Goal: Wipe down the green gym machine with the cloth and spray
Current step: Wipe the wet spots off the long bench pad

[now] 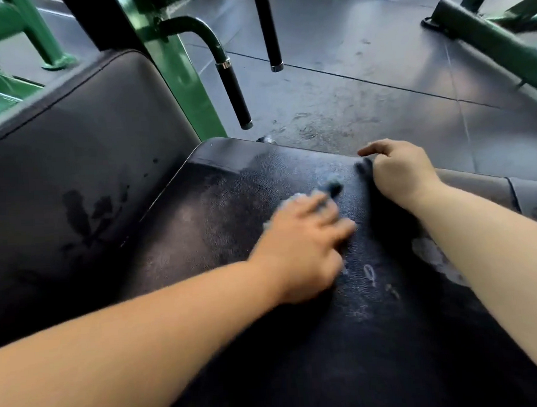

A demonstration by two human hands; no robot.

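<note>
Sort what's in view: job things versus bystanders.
Job: cloth under left hand; seat pad; wet back pad; green frame; right hand at seat edge.
Lying about: second green machine; floor. No spray bottle visible.

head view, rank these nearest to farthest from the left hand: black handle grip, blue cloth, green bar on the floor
1. blue cloth, pressed under the left hand on the seat.
2. black handle grip, beyond the seat's far left corner.
3. green bar, far off to the upper right.
</note>
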